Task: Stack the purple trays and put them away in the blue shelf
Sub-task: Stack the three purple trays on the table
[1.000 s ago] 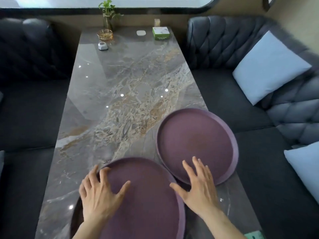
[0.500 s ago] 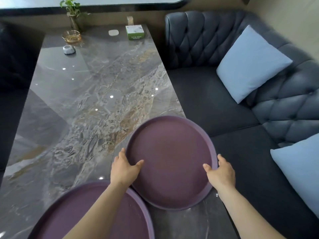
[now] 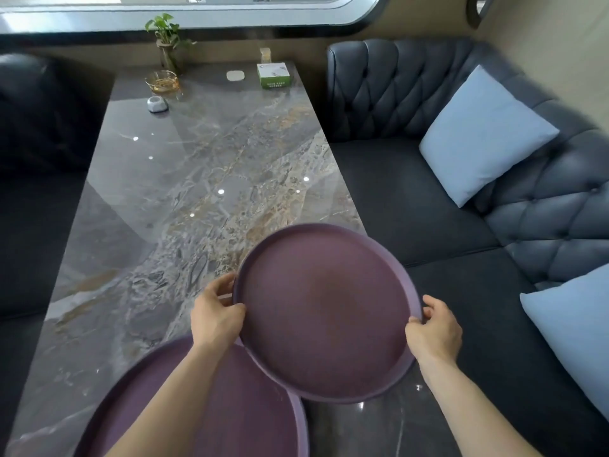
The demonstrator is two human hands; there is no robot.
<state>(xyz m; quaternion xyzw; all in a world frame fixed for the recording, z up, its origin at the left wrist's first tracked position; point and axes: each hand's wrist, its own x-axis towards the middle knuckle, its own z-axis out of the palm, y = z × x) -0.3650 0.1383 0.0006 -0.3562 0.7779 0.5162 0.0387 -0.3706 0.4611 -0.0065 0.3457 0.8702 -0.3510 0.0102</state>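
Observation:
Two round purple trays are on the marble table [image 3: 184, 206]. The far tray [image 3: 326, 311] is gripped on both sides: my left hand [image 3: 216, 313] holds its left rim and my right hand [image 3: 433, 328] holds its right rim. Its near edge overlaps the rim of the near tray [image 3: 237, 417], which lies flat at the table's front edge, partly under my left forearm. The far tray looks slightly raised off the table. No blue shelf is in view.
At the table's far end stand a potted plant [image 3: 168, 44], a glass ashtray [image 3: 162, 82], a small white device [image 3: 157, 103], a white pad [image 3: 235, 75] and a green-white box [image 3: 273, 75]. Dark tufted sofas flank the table; light blue cushions [image 3: 484, 133] lie on the right one.
My hands left the near tray and took the far tray by its left and right rims. That tray has shifted toward me and now overlaps the near tray's rim.

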